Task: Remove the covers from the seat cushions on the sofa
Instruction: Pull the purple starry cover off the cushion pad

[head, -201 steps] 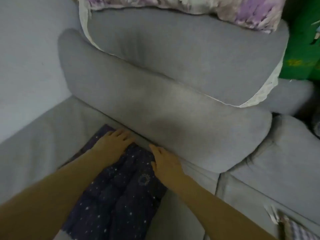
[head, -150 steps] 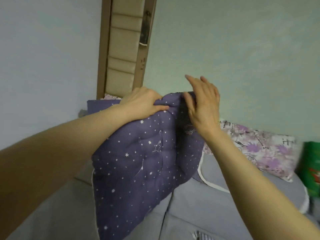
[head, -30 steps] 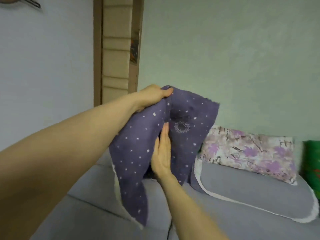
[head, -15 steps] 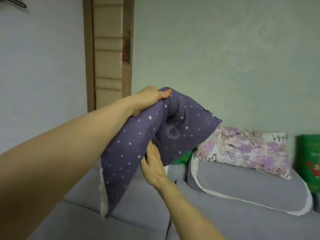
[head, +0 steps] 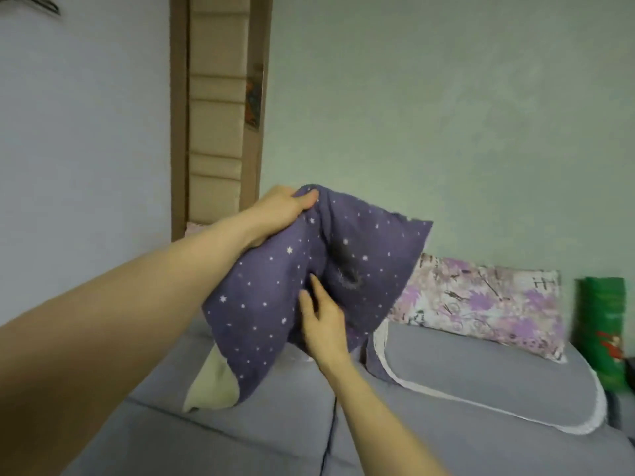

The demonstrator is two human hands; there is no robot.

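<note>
A dark purple cushion cover with white stars [head: 261, 304] hangs in the air above the grey sofa [head: 240, 431]. My left hand [head: 280, 209] grips its top edge in a fist. My right hand [head: 323, 324] lies against the cover's front lower down, fingers straight and pointing up. A cream inner cushion [head: 211, 389] pokes out of the cover's lower left corner. The cover's right corner sticks out sideways.
A grey bolster with a white trim [head: 481, 379] lies on the sofa back at the right, with a floral purple pillow [head: 481, 304] on it. A green bag [head: 604, 331] stands at the far right. A padded beige panel [head: 216, 115] runs up the wall.
The cover has bunched up and dropped lower in view. More of the cream inner cushion shows at its lower left. My right hand stays pressed against the fabric; my left keeps its grip.
</note>
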